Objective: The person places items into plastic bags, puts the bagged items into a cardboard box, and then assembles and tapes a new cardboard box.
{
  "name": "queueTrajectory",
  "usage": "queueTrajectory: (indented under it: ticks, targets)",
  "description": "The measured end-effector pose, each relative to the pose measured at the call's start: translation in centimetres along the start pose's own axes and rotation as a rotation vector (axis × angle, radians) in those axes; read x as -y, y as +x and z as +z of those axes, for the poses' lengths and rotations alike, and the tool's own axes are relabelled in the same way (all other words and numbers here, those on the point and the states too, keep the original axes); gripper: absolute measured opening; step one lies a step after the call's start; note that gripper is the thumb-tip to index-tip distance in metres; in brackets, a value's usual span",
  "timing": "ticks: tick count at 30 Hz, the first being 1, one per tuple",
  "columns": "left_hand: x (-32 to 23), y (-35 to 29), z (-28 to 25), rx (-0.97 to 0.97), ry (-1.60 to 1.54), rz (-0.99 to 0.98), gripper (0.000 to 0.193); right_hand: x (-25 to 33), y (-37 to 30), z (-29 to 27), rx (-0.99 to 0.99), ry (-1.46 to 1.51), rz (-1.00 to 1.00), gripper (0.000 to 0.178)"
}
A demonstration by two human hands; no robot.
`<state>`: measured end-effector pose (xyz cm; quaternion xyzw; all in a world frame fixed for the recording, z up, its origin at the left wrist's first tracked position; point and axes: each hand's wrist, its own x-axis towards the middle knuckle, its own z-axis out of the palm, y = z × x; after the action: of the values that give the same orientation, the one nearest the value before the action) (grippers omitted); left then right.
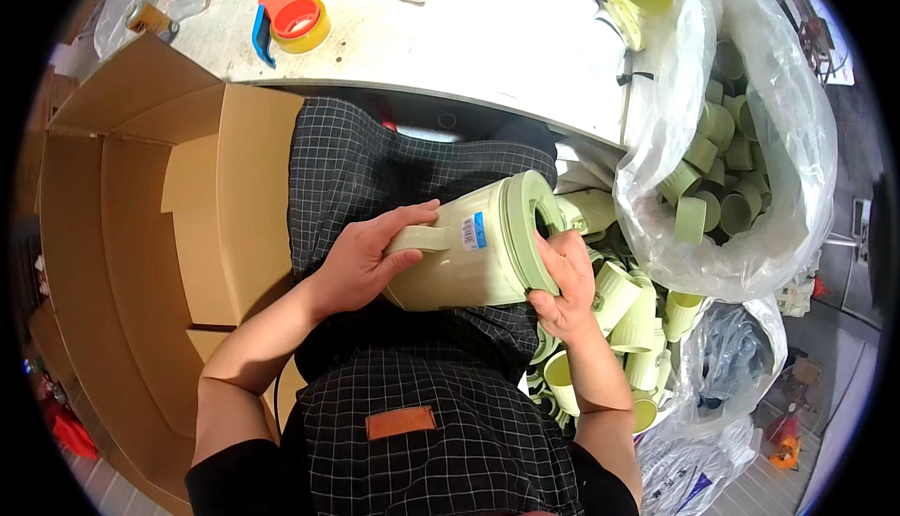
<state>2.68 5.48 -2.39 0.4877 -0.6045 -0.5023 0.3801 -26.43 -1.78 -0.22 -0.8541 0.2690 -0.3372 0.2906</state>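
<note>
A large pale green pitcher (459, 268) lies tilted across my lap, its round opening toward the right. It bears a small blue and white barcode sticker (474, 231) on its side. My left hand (370, 254) is closed at the pitcher's handle (422, 239), thumb and fingers on either side of it. At the open end, my right hand (562, 282) grips the rim, with some fingers reaching inside the mouth, where their tips are hidden. The inside of the pitcher is dark and mostly out of sight.
An open cardboard box (253, 188) stands at my left. On the white table (450, 47) ahead lies a tape dispenser (298, 27). To the right, a clear plastic bag (778, 263) holds several green cups (717, 127). More green cups (633, 319) are piled beside my right arm.
</note>
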Motion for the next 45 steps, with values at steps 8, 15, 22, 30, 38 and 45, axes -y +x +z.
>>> queueTrajectory:
  ticks: [8,15,22,30,38,45]
  targets:
    - [-2.1,-2.2,4.9,-0.04,0.425,-0.019,0.065,1.4,1.4,0.4,-0.022,-0.008,0.41,0.055]
    - [2.3,-1.0,-0.5,-0.097,0.29,0.071,0.068,4.6,1.3,-0.6,0.155,-0.125,0.014,0.061]
    - [0.0,-1.4,2.4,-0.142,0.297,0.068,0.063,5.9,3.9,-1.2,0.199,-0.175,0.22,0.045]
    - [1.5,11.5,-2.1,-0.127,0.558,0.564,0.051,-1.2,2.0,-1.6,0.014,0.194,0.587,0.052]
    - [3.4,36.5,-3.1,-0.123,0.802,0.081,0.066,-5.4,4.3,-3.6,-0.051,0.621,0.743,0.034]
    - [7.7,26.3,0.1,0.052,0.842,0.379,0.038,-20.1,8.9,-6.2,-0.556,-0.217,0.607,0.032]
